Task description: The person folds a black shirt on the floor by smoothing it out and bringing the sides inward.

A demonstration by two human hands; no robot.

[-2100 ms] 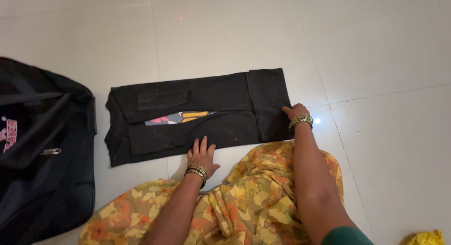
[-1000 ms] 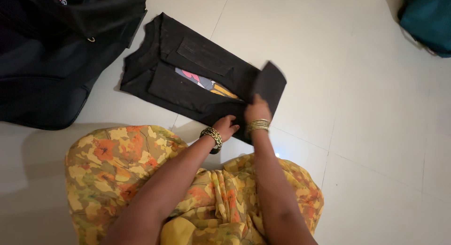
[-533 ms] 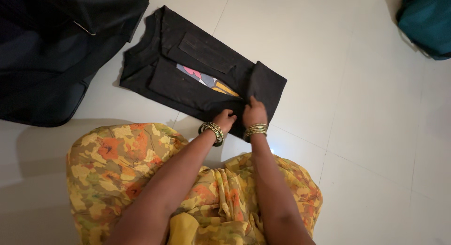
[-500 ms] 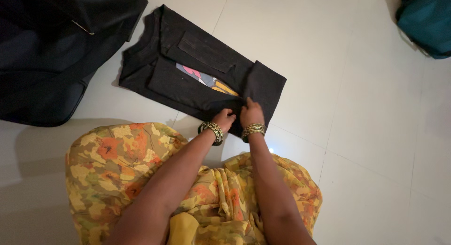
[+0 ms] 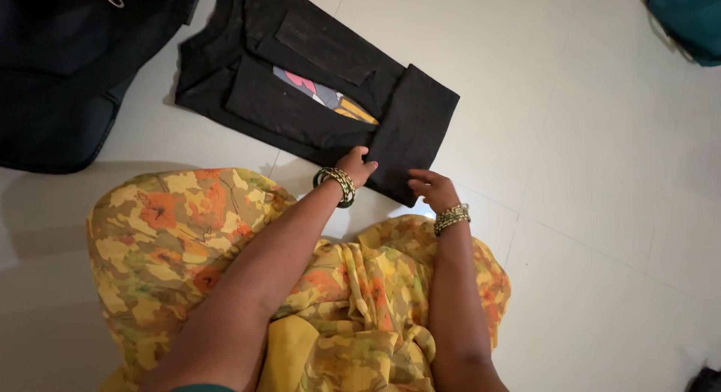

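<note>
A black t-shirt lies folded into a long strip on the white tiled floor, with a colourful print showing in the gap between its folded sides. Its bottom end is folded over as a flap. My left hand pinches the near edge of the shirt beside that flap. Just off the flap's near corner, my right hand hovers with curled, parted fingers, its fingertips at the corner. Both wrists wear gold bangles.
A large black bag lies at the upper left, touching the shirt's collar end. A teal bag sits at the top right corner. My yellow floral garment covers my lap below. A small dark object shows at the bottom right edge.
My right hand has come off the flap and moved right and nearer to me, to the flap's corner. My left hand stays at the shirt's near edge. The view has shifted slightly.
</note>
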